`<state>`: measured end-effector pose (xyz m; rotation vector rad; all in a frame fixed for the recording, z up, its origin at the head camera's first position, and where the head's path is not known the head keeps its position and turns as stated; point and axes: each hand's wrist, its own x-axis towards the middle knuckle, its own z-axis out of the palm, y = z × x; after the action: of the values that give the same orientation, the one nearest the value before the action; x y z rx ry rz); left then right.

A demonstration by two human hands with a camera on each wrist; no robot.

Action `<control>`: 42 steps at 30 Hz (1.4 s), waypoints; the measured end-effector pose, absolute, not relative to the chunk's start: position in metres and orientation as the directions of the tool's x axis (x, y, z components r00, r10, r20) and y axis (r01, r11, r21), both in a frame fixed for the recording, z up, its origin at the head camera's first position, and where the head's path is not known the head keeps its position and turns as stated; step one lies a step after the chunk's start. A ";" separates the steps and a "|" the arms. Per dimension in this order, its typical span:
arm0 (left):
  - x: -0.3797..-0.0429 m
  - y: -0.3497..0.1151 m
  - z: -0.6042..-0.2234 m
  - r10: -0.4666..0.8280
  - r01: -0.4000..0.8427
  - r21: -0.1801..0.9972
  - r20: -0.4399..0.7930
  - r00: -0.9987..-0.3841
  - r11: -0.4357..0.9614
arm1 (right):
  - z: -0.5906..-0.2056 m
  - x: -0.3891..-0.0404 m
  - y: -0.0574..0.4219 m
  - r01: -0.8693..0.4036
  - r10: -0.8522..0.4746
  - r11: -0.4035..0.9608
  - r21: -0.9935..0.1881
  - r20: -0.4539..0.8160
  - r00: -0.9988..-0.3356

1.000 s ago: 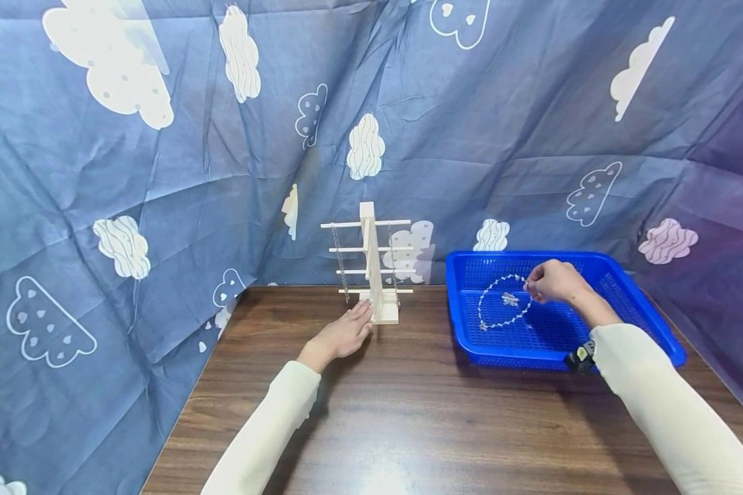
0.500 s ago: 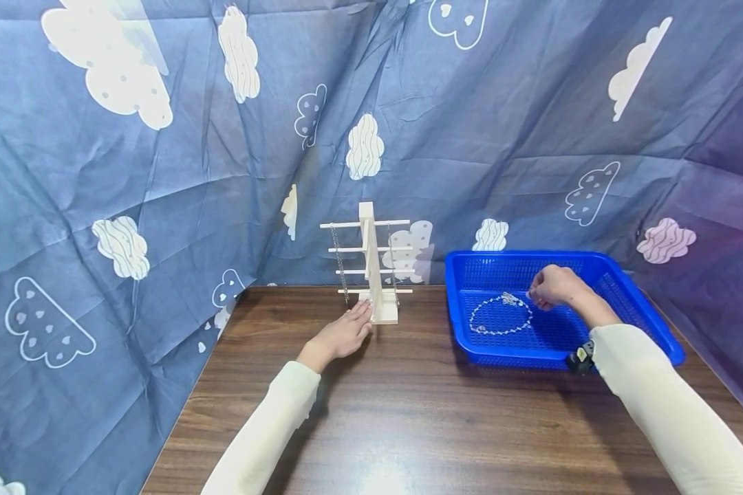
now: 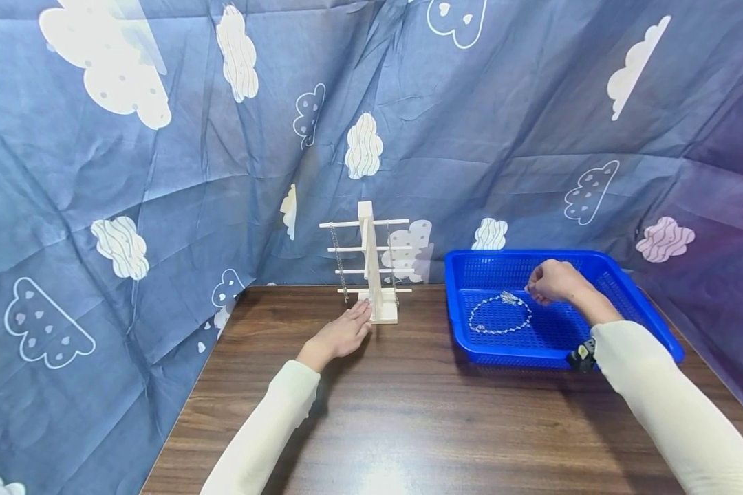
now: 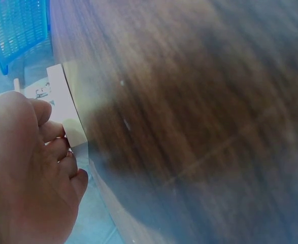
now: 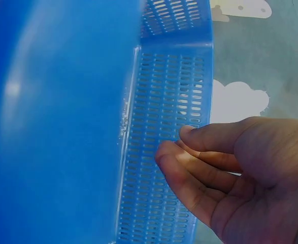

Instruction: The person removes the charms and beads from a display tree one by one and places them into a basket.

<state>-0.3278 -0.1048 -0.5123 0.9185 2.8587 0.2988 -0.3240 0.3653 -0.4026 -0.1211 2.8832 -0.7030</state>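
Note:
A beaded necklace [image 3: 474,317] lies as a loose loop in the blue basket [image 3: 508,355], with a small silvery bunch [image 3: 509,298] at its far side. Over the basket, to the right of the loop, is my right hand [image 3: 555,281]. Its fingers are loosely bent, thumb near the index fingertip, and the right wrist view shows nothing between them. My left hand [image 3: 340,332] rests its extended fingers on the base of a pale wooden rack [image 3: 373,275]. Thin chains hang from the rack's top bar, one on the left [image 3: 339,265] and one on the right [image 3: 391,254].
Both hands work over a brown wooden table [image 3: 371,412]. A dark blue cloth [image 3: 501,137] with cloud prints hangs close behind the rack and basket. A small black device [image 3: 581,355] sits at the right wrist beside the basket's front rim.
The necklace, partly raised at my right fingertips earlier, has dropped flat into the basket and been let go. The right hand dipped slightly, then rose. The left hand stays put.

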 end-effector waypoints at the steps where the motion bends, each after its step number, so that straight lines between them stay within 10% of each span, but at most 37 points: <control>1: -0.328 -0.105 -0.512 0.586 0.562 0.224 -0.059 -0.808 0.797 | -0.402 -0.324 0.365 -0.040 -0.118 0.886 -0.462 -0.142 -0.983; 42: -0.326 -0.105 -0.511 0.589 0.563 0.241 -0.048 -0.807 0.791 | -0.350 -0.324 0.279 -0.260 -0.215 0.843 -0.471 0.148 -0.965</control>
<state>-0.3264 -0.1050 -0.5114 0.9230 2.8573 0.3273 -0.3235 0.2790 -0.3505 -0.4003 3.1008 -0.8135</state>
